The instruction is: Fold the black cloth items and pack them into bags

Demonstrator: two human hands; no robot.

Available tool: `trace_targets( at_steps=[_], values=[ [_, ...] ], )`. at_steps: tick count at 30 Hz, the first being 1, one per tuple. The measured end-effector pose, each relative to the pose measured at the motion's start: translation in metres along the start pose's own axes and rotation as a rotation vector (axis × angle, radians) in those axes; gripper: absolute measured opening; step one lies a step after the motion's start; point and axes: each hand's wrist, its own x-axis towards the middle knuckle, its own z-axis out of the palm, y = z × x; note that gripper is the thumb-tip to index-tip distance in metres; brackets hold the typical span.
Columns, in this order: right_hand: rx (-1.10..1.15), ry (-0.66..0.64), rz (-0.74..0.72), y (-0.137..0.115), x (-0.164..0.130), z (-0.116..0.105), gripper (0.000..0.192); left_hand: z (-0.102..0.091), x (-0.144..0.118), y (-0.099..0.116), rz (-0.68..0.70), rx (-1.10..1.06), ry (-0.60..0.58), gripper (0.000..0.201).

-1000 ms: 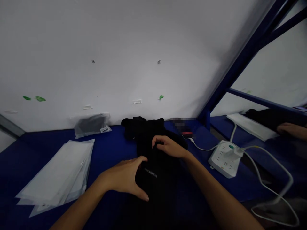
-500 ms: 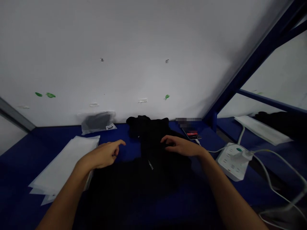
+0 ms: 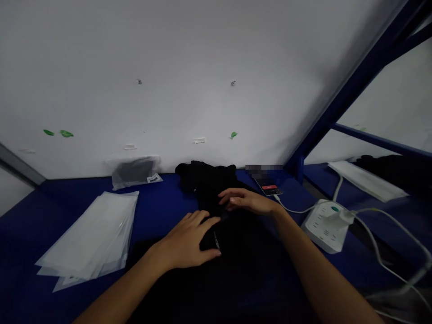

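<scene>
A black garment (image 3: 236, 252) with small pale lettering lies on the blue tabletop, its folds too dark to make out. My left hand (image 3: 189, 238) rests on or just over it beside the lettering, fingers spread and thumb apart. Farther back on the right, my right hand (image 3: 248, 201) is at the upper part of the garment, its fingers stretched forward and loosely bent, with nothing visible in them. Behind both hands, bunched black fabric (image 3: 205, 175) lies close to the wall.
Several clear plastic bags (image 3: 97, 229) are stacked at left. Near the wall sits a bagged dark item (image 3: 135, 172) with a label. On the right are a phone (image 3: 268, 184) on a cable and a white power strip (image 3: 326, 227) with cords. A blue metal frame (image 3: 344, 99) rises there.
My left hand has moved right and nearer, onto the garment by the lettering, and its fingers have spread. My right hand has shifted slightly left.
</scene>
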Motion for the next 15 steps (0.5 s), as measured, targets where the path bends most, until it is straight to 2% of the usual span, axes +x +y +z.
trace_targets(
  at_steps=[2,5,7,10,13,15],
  values=[
    [-0.038,0.148,-0.078,0.009,0.021,0.001,0.044,0.002,0.001,0.000,0.042,0.028,-0.030,0.075],
    [-0.298,0.366,-0.175,0.019,0.057,0.002,0.045,0.002,0.005,0.003,0.067,0.050,-0.037,0.071],
    [-0.447,0.416,-0.266,0.023,0.075,0.001,0.047,0.002,0.008,0.007,0.058,0.066,-0.007,0.068],
    [-0.493,0.441,-0.331,0.029,0.087,-0.003,0.039,0.003,0.011,0.011,0.065,0.101,0.045,0.053],
    [-0.456,0.433,-0.331,0.031,0.083,-0.006,0.037,0.005,0.014,0.010,0.065,0.143,0.041,0.033],
    [-0.428,0.450,-0.297,0.029,0.074,-0.008,0.048,0.005,0.015,0.006,0.032,0.163,0.047,0.029]
  ],
)
